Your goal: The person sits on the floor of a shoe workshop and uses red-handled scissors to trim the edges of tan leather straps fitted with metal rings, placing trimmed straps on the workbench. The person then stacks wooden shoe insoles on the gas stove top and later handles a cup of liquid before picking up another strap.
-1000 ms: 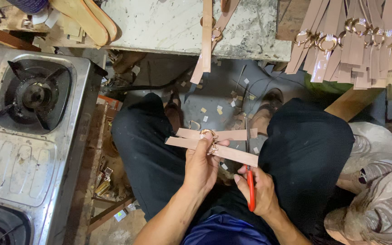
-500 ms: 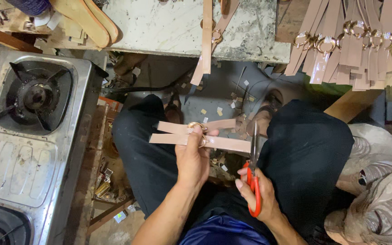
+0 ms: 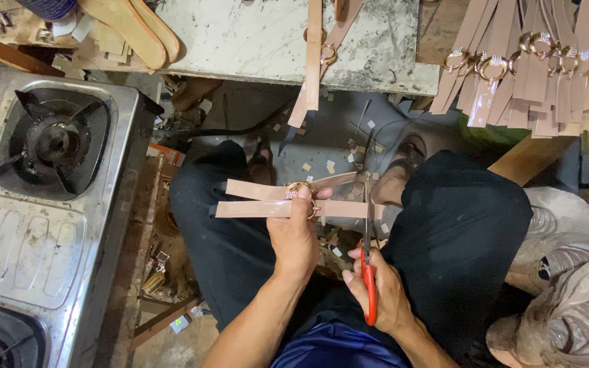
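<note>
My left hand (image 3: 294, 235) pinches two tan leather straps (image 3: 257, 200) joined through a gold ring (image 3: 300, 187), holding them level above my lap. My right hand (image 3: 376, 289) grips red-handled scissors (image 3: 368, 272), blades pointing up at the right ends of the straps near my left hand. I sit with black-trousered knees (image 3: 458, 225) spread apart.
A steel gas stove (image 3: 42, 197) stands at the left. A marble slab (image 3: 260, 37) lies ahead with a strap and sandal soles (image 3: 131, 27) on it. Several finished ringed straps (image 3: 526, 68) hang at upper right. Leather scraps litter the floor (image 3: 335, 146). Cloth bundle at lower right.
My left hand has turned the straps from slanted to level and lifted them slightly. The right hand has brought the scissors up to the straps' right ends.
</note>
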The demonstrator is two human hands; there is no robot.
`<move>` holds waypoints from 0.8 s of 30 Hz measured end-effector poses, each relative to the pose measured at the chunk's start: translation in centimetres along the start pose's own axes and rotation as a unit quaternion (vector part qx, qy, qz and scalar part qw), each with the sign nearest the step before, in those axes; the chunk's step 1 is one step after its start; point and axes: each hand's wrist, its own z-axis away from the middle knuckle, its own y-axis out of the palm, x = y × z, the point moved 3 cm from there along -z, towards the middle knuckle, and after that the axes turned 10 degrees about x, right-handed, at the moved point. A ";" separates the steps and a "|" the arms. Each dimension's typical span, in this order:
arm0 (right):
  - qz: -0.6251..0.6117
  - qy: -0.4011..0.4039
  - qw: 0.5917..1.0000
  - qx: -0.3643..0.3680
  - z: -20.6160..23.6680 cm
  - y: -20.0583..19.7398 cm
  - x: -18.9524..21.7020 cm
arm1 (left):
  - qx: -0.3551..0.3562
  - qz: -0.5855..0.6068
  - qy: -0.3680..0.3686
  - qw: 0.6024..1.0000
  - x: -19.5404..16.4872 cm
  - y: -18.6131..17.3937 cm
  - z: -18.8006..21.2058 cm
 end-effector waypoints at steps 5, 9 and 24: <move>-0.007 0.005 1.000 -0.010 -0.1 0.2 -0.2 | -0.008 -0.014 -0.021 1.000 0.2 -0.1 0.0; -0.019 0.004 1.000 -0.018 0.0 0.4 -0.4 | -0.004 -0.021 -0.037 0.999 0.2 -0.2 0.0; -0.075 0.065 0.988 -0.117 1.0 0.0 -2.7 | 0.038 0.004 -0.013 0.999 -0.1 -1.9 -0.6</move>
